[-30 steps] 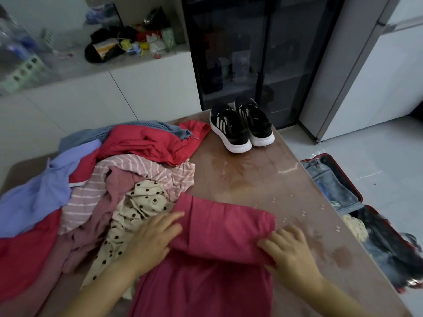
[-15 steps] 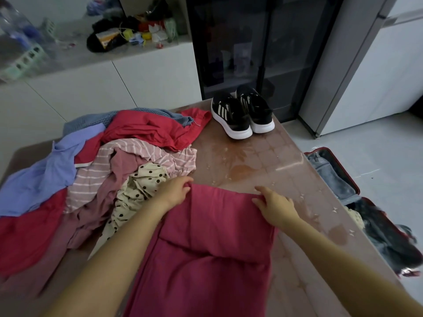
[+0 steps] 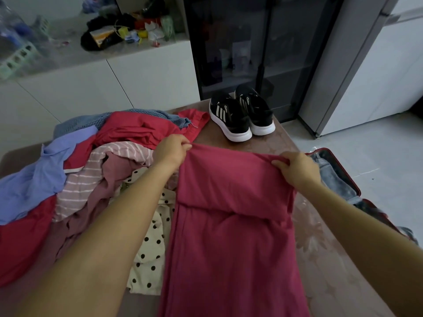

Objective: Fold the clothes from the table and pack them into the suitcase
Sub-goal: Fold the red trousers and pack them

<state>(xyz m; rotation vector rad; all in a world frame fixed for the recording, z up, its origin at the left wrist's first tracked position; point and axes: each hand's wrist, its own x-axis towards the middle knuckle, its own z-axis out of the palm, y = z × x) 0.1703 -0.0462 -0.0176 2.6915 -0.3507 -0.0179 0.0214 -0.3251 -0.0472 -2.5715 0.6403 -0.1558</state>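
Observation:
A dark pink garment [image 3: 231, 225] lies lengthwise on the brown table [image 3: 320, 259], its far part doubled over in a fold. My left hand [image 3: 172, 149] pinches the far left corner of that fold. My right hand [image 3: 297, 168] grips the far right corner. Both corners are lifted slightly off the table. To the left lies a heap of unfolded clothes [image 3: 75, 179]: red, lilac, striped pink, mauve, and a cream one with black dots. An open suitcase [image 3: 336, 177] with a red rim stands on the floor to the right, with clothes inside.
A pair of black sneakers [image 3: 242, 115] stands at the table's far end. Behind them is a dark glass cabinet [image 3: 256, 46]. A white counter [image 3: 91, 72] with clutter runs along the back left. Pale floor [image 3: 377, 145] lies to the right.
Both hands moved from the near edge of the fold to its far corners and took hold of them. The folded end now lies further up the table, near the sneakers.

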